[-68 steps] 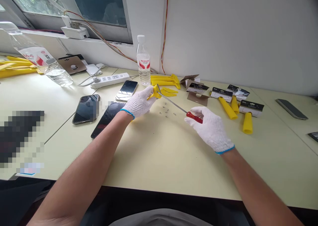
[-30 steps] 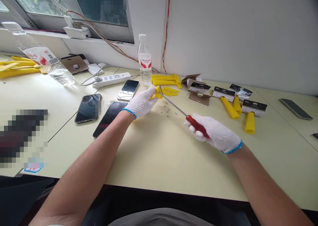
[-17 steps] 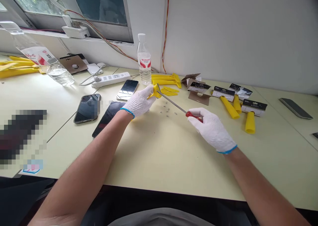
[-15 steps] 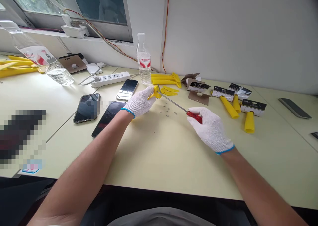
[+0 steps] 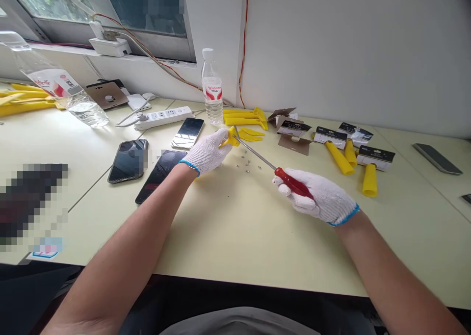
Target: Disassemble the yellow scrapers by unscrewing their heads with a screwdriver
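My left hand (image 5: 208, 152), in a white knit glove with a blue cuff, is closed round a yellow plastic scraper (image 5: 231, 137), most of it hidden by the fingers. My right hand (image 5: 318, 193), gloved the same way, holds a screwdriver (image 5: 294, 183) by its red handle. The long metal shaft slants up to the left, and its tip meets the scraper's head. Several small screws (image 5: 248, 171) lie loose on the table below the shaft. Flat yellow pieces (image 5: 251, 134) rest just behind the scraper.
A water bottle (image 5: 212, 92) stands behind my left hand, near yellow handles (image 5: 245, 117). Phones (image 5: 128, 161) and a power strip (image 5: 165, 117) lie to the left. Yellow handles with black-and-white cards (image 5: 370, 180) are on the right. Another bottle (image 5: 66, 87) leans at far left.
My right hand has turned and slid a little down and right along the screwdriver, so more of the red handle shows. My left hand and the scraper have hardly moved.
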### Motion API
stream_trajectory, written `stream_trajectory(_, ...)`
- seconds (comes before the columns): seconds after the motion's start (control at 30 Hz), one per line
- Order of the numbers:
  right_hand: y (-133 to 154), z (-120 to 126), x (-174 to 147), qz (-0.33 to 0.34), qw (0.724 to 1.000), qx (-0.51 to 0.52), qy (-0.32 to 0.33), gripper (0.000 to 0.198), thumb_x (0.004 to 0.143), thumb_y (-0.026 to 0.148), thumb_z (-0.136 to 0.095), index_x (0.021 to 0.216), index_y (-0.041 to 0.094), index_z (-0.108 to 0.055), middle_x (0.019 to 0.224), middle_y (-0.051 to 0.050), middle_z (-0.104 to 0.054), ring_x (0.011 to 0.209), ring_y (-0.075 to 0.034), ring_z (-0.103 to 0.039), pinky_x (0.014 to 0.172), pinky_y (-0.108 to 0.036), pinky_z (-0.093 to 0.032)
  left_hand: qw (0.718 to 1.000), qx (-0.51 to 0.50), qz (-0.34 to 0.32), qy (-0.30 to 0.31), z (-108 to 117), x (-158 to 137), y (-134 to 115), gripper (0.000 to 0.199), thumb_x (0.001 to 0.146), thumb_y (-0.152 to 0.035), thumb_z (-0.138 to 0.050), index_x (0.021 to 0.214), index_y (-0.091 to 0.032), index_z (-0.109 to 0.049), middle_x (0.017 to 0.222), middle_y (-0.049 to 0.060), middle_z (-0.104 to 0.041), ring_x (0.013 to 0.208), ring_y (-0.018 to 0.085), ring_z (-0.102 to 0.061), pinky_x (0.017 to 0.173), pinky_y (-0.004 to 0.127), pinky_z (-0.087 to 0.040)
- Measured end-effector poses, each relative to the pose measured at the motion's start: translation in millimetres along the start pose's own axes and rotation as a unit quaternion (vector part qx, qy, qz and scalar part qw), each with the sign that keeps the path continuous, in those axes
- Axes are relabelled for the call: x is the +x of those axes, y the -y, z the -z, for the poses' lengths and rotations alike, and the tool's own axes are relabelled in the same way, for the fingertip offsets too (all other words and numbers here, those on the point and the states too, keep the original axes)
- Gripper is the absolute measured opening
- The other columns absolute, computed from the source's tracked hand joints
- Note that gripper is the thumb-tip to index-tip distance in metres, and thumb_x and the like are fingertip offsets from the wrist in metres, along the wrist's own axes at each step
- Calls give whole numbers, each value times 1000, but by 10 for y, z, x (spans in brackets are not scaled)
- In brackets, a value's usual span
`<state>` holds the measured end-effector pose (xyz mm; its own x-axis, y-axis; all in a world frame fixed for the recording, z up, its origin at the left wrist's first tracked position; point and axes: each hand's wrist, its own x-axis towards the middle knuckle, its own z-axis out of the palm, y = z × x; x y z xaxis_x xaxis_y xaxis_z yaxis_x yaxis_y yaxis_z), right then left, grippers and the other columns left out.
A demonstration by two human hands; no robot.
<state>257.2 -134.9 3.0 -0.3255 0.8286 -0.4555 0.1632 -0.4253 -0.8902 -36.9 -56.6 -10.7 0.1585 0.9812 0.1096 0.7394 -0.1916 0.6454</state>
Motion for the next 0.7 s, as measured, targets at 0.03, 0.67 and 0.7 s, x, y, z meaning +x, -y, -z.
stream_trajectory(0.03,-13,-25,8,20,997,-60,-34,32,97,51,-61,101,21,-71,83,-3,-67,46,-9,-38,42,-25,-29,1000,-5,2,0,3,2,3,23,98,-37,-58,118,-26,-61,107,3,-73,52,12,-60,61,28,-49)
stream_trajectory(0.67,-103,-111,87,116,958,-183,-187,34,93,55,-69,92,21,-69,88,-8,-69,60,-15,-51,53,-29,-40,1000,-22,-2,1,19,-4,-16,23,99,-41,-57,117,-25,-59,102,3,-71,53,12,-63,58,27,-48)
stream_trajectory(0.7,-144,-118,115,174,920,-241,-254,28,90,50,-72,92,22,-69,90,-8,-71,67,-18,-57,60,-31,-46,1000,-17,-4,2,19,0,-11,22,99,-39,-57,116,-25,-59,100,3,-71,52,13,-63,58,28,-48)
